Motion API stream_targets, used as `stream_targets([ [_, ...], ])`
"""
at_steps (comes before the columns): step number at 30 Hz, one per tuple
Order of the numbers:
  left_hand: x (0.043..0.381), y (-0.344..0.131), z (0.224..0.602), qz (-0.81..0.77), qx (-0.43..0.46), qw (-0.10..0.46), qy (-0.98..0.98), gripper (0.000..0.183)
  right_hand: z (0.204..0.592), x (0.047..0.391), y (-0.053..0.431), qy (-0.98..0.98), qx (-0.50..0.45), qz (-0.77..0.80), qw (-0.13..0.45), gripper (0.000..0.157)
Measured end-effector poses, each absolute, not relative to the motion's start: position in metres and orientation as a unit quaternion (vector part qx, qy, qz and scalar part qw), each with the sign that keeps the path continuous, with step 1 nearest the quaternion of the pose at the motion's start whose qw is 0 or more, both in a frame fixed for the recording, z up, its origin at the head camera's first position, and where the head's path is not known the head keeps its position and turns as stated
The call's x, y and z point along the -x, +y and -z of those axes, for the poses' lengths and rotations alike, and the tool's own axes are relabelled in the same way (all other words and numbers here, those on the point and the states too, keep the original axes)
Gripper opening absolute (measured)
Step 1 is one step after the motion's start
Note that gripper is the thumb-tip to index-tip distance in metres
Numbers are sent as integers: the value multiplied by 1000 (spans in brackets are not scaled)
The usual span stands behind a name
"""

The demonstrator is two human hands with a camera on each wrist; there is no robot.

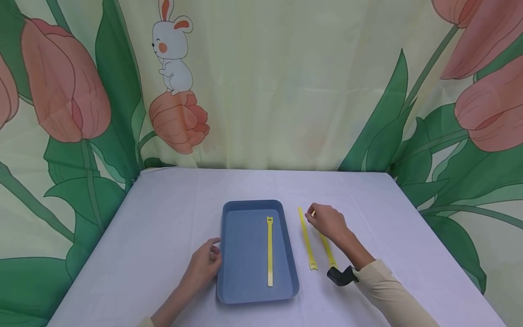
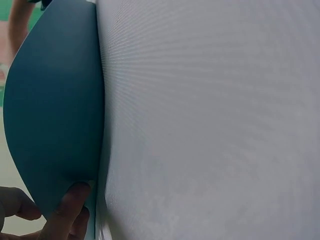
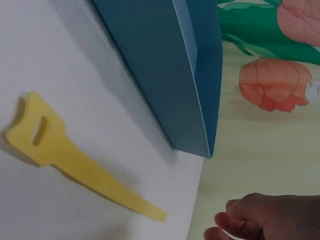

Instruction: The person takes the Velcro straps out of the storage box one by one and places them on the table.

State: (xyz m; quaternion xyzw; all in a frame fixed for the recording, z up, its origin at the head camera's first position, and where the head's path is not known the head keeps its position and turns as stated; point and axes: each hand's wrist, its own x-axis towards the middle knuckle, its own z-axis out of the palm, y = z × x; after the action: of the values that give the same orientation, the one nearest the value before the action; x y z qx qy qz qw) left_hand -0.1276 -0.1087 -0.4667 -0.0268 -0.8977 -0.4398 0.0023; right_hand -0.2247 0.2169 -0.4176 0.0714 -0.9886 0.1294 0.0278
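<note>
A blue-grey rectangular tray (image 1: 245,254) lies on the table with one yellow strap (image 1: 270,254), slotted at its far end, flat inside it. My left hand (image 1: 204,263) is at the tray's left side; its fingertips (image 2: 75,192) touch the outer wall, fingers loosely bent. Right of the tray, a second yellow strap (image 1: 306,238) lies on the cloth, its slotted head (image 3: 37,130) nearest me. Over a third yellow strap (image 1: 328,254) is my right hand (image 1: 328,222), thumb and fingertips pinching its far end. The hand hides the strap's middle.
White cloth covers the table (image 1: 163,213). Behind it hangs a curtain (image 1: 278,91) printed with tulips and a rabbit. A black wrist-worn piece (image 1: 341,276) sits at my right cuff, close to the third strap's near end.
</note>
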Motion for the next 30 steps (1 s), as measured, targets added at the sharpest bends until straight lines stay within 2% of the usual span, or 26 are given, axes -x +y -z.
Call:
stream_targets([
  [30,128,-109,464,446,24,-12,-895,46,399,220,184,-979,-109,-175,5,18],
])
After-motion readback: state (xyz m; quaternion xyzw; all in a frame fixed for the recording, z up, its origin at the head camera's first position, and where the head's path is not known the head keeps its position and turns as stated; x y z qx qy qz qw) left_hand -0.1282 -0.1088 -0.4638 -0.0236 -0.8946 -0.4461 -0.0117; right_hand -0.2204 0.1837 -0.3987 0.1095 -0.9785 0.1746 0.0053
